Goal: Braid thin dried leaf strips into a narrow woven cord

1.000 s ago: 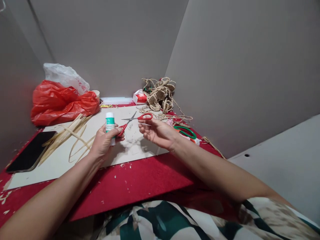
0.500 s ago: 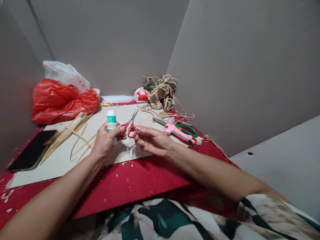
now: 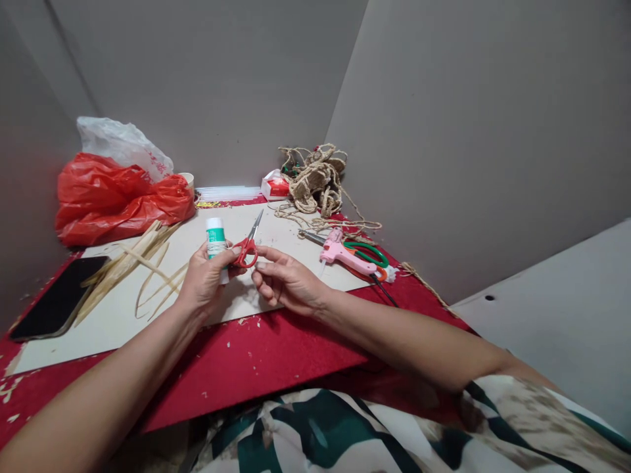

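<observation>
My left hand [image 3: 202,279] is closed around an upright white-and-green tube that looks like a glue stick [image 3: 215,238]. Pale strand [image 3: 217,248] is wound about the tube's middle. Red-handled scissors [image 3: 246,253] stick out beside it, held under my left thumb, with their blades together and pointing up and away. At the scissors' right loop, my right hand [image 3: 290,282] has its thumb and forefinger pinched on the handle, while the other fingers curl below. Both hands are above the near part of a pale board [image 3: 276,230].
On the left lie a dark phone [image 3: 59,295], dried husk strips [image 3: 125,266] and a red plastic bag [image 3: 118,200]. A pink glue gun [image 3: 342,253] and green-handled tool [image 3: 367,253] lie right. Behind are coiled rope [image 3: 318,180], a tissue pack [image 3: 275,186] and clear sticks [image 3: 229,193].
The scissors' blades have come together and their handles have drawn closer. My right hand has moved slightly left and inward with the loop. The left hand still holds the tube.
</observation>
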Demonstrator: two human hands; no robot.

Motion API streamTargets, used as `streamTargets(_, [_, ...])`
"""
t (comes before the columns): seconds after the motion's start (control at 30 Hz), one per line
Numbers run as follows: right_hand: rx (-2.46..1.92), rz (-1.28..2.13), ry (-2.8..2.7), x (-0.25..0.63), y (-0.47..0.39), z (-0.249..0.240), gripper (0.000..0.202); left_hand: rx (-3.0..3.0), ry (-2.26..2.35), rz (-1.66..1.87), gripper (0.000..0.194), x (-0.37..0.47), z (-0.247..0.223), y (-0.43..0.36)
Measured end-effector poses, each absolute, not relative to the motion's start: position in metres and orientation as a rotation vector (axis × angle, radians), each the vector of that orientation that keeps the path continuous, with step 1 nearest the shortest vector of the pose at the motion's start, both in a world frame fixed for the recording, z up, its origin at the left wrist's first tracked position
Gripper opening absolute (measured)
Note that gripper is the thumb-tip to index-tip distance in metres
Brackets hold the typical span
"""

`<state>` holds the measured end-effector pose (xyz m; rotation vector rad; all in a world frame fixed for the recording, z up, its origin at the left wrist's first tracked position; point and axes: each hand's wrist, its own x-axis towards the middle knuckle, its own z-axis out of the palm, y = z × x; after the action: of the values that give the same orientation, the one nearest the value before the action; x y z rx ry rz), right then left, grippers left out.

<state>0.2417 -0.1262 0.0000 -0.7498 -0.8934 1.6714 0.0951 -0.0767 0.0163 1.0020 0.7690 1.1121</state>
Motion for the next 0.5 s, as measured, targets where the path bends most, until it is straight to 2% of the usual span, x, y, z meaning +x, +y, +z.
streamTargets(0.37, [-0.93, 1.261, -1.002, 0.237, -0.118, -0.008, 0.037, 1.302, 0.869, 1.073, 0.026, 0.101, 0.012, -0.087])
streamTargets(0.5, [-0.948, 1.413, -0.996, 0.246, -0.117, 0.0, 0.037, 1.336, 0.883, 1.043, 0.023, 0.103, 0.015, -0.09])
